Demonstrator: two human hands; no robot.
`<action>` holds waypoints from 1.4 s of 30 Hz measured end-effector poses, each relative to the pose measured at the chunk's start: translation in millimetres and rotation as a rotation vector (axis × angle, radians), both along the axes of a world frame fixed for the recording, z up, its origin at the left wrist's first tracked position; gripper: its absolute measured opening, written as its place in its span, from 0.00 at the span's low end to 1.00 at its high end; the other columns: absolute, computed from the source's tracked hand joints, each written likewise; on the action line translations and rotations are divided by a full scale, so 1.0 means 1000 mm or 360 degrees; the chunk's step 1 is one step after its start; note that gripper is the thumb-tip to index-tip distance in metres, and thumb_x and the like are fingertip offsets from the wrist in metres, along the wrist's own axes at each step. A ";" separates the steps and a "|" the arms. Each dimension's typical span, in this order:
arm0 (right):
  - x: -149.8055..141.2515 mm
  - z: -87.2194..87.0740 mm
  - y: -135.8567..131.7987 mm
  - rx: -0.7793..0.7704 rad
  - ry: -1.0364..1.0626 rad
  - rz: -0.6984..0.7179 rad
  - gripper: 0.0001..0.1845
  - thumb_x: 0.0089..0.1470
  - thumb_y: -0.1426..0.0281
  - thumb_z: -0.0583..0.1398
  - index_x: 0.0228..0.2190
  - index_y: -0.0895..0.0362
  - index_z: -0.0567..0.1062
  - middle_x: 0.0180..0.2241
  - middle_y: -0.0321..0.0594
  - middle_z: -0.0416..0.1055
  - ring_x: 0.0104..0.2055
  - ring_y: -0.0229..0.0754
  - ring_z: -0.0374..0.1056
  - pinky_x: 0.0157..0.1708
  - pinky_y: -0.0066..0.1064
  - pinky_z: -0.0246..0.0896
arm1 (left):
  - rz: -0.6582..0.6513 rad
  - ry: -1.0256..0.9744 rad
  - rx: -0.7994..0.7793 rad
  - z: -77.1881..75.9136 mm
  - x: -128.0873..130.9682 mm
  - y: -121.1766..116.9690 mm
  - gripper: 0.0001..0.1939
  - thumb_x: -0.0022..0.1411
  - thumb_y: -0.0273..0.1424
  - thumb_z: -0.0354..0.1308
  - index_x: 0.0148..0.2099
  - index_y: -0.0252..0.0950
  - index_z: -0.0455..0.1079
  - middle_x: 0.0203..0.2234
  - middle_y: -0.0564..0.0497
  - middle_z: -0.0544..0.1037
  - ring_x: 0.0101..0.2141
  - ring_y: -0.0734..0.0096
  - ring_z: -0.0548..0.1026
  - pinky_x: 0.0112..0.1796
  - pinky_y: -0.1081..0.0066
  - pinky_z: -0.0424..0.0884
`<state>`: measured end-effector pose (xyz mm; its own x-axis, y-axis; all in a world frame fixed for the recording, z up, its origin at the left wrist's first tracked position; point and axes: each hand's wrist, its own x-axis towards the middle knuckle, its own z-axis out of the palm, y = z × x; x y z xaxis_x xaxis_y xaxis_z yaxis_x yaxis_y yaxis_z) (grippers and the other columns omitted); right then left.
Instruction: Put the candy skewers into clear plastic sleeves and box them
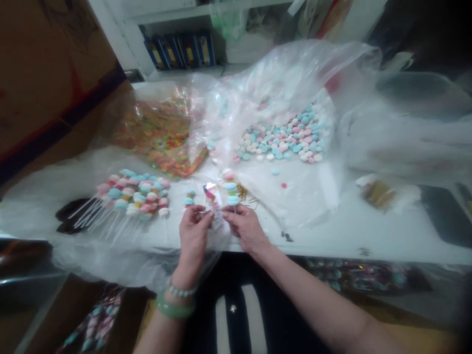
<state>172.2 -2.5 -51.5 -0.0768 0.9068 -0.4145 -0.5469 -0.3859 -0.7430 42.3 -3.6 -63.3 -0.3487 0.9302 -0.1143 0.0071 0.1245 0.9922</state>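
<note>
My left hand [194, 228] is pinched closed at the edge of a small clear printed bag [211, 194] with pink and purple marks. Between the thumb and fingers of my right hand [243, 223] is the stick of a marshmallow skewer [231, 188], its pink, white and blue pieces pointing away from me. A second, shorter-looking skewer [189, 196] shows just beyond my left fingers; whether they touch it I cannot tell. Gold twist ties [242, 191] lie behind my right hand. To the left, a pile of finished-looking skewers [134, 191] rests with white sticks toward me.
A large clear bag of pastel marshmallows [283, 137] lies open at the back. Left of it is a bag of orange and red gummies [158, 132]. A cardboard box [47, 73] stands far left. Wrapped skewers [98, 319] fill a box below the table [317, 236].
</note>
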 end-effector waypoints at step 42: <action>0.010 0.015 -0.009 0.0711 -0.0923 0.0464 0.11 0.43 0.65 0.64 0.17 0.56 0.71 0.19 0.30 0.61 0.27 0.36 0.58 0.28 0.27 0.52 | -0.1141 0.0230 -0.0862 0.038 -0.036 -0.019 0.12 0.44 0.36 0.64 0.18 0.37 0.67 0.12 0.54 0.67 0.16 0.74 0.60 0.19 0.72 0.53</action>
<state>182.6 -12.0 -36.2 -0.2203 0.9735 -0.0619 0.0531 -0.0514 -0.9973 6.3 -22.7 -25.6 0.2478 0.7613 -0.5992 0.3823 0.4915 0.7825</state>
